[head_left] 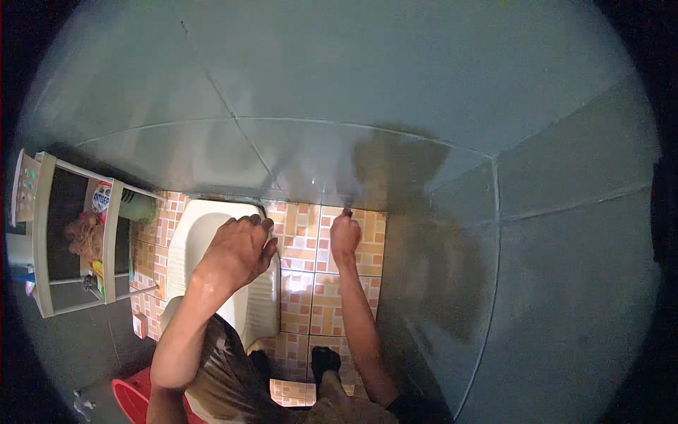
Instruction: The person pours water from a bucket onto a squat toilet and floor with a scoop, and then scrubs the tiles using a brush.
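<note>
My left hand [239,249] is above the white squat toilet [265,311], with its back turned up. Its fingers are curled downward and the thumb lies bent at the right; whatever they close on, if anything, is hidden. Farther right, my right hand [345,236] makes a fist over the patterned floor tiles [296,244], close to the foot of the grey-green wall [311,159]. A small dark tip [347,212] shows at the far side of this fist; I cannot tell whether it is a finger or a held thing.
On the left stands a white shelf rack [111,244] holding a brown mesh scrubber [86,234] and several packages. A small box [140,326] is on the floor near it. A red basin [131,397] is at the lower left, beside a tap [84,404]. Another wall [565,297] rises at the right.
</note>
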Demonstrator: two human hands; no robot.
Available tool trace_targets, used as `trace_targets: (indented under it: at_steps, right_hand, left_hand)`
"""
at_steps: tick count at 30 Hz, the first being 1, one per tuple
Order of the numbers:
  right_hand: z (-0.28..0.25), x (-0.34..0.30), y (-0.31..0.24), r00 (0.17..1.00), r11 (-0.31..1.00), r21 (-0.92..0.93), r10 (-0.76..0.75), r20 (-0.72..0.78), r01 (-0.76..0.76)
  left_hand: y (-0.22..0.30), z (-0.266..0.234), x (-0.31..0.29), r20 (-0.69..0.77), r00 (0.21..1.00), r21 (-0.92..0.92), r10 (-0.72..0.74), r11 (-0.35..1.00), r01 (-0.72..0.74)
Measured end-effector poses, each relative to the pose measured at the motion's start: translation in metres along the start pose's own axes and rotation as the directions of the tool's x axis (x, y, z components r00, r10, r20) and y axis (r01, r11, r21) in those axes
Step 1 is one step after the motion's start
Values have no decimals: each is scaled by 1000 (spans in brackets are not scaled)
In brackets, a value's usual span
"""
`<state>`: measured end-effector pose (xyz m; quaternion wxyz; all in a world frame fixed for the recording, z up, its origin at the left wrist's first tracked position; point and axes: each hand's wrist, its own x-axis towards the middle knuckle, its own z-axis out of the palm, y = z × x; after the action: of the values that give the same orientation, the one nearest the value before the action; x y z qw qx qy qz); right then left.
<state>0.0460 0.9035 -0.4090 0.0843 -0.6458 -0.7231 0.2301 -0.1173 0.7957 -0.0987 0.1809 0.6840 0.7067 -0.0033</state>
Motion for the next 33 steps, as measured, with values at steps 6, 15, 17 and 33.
trace_targets:
  at_steps: [6,15,17,33]
  right_hand:
    - [-10,7,27,980,987,39,161,-121,-158]
    - [3,4,9,977,991,-131,-6,-212,-22]
    - [-1,1,2,971,995,-83,33,-239,-54]
    - [36,-11,-33,976,986,-42,-164,-141,160]
  left_hand:
    - [3,-2,3,25,1000,4,-17,1000,17]
    - [1,5,0,-52,996,-9,72,997,-72]
    - [3,4,3,-33,997,-2,76,997,-76]
    - [5,8,1,-18,997,3,72,997,-72]
